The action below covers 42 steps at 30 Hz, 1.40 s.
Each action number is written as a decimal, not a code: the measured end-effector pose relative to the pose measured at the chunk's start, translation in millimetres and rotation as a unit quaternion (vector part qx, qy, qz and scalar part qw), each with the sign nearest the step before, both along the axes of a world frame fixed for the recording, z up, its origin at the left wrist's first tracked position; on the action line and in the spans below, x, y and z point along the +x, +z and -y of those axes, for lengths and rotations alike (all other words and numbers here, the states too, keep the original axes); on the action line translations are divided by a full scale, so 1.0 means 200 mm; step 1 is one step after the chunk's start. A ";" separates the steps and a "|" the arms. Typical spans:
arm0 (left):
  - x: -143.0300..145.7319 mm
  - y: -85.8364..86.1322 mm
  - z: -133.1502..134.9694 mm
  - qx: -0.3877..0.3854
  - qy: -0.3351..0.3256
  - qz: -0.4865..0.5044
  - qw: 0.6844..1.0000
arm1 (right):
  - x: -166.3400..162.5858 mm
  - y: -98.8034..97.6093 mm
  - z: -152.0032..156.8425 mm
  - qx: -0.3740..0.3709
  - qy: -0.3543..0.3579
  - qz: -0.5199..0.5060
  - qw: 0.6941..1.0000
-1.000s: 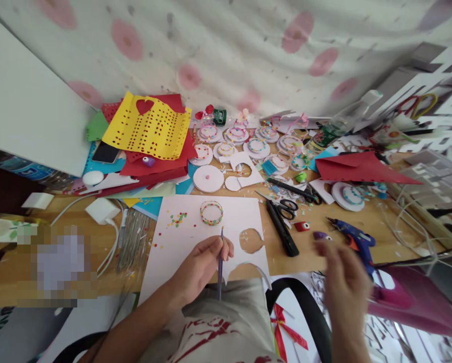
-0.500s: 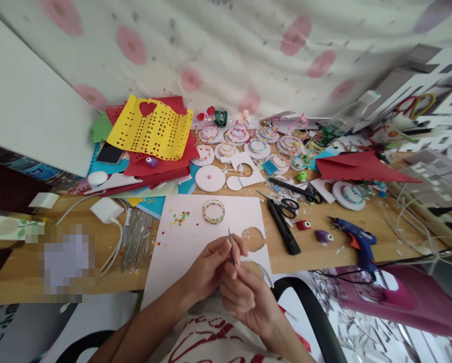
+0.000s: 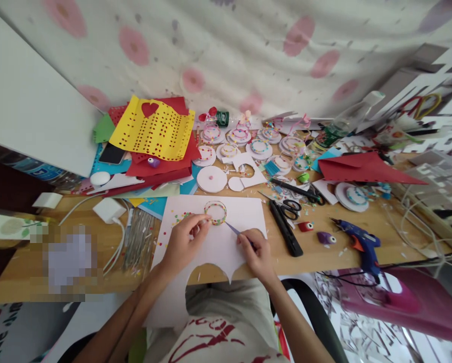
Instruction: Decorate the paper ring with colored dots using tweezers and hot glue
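A white paper sheet [image 3: 218, 247] lies on the wooden desk [image 3: 324, 254] in front of me. A small paper ring [image 3: 215, 212] dotted with coloured bits stands on it. My left hand [image 3: 184, 239] pinches the ring's left edge with thumb and fingers. My right hand [image 3: 256, 252] grips a thin blue-tipped tool [image 3: 234, 229], its point aimed at the ring's lower right side. Loose coloured dots [image 3: 178, 218] are scattered left of the ring.
Black scissors [image 3: 286, 214] and a black knife lie right of the sheet, then a blue glue gun [image 3: 358, 241]. Decorated white discs [image 3: 244, 143], a yellow punched sheet [image 3: 153, 128] and red paper [image 3: 362, 169] crowd the back. A white charger [image 3: 108, 209] sits left.
The tool passed from my left hand to my right. Both hands moved up the sheet; the left now pinches the ring and the tool points at it.
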<state>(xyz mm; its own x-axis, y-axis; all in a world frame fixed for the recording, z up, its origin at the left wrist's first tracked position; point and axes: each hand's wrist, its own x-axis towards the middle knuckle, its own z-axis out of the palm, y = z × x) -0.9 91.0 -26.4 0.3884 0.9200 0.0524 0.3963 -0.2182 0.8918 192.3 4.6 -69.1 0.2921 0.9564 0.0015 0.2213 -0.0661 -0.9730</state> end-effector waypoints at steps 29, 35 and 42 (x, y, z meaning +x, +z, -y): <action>0.06 -0.05 -0.03 -0.007 -0.025 0.006 1.000 | -0.03 -0.02 0.00 0.013 0.036 0.124 0.992; 0.06 -0.05 -0.04 -0.005 -0.024 0.008 1.000 | -0.03 -0.01 0.00 0.017 0.039 0.120 0.992; 0.06 -0.06 -0.03 0.000 -0.028 0.008 1.000 | -0.03 -0.01 0.00 0.024 0.034 0.112 0.993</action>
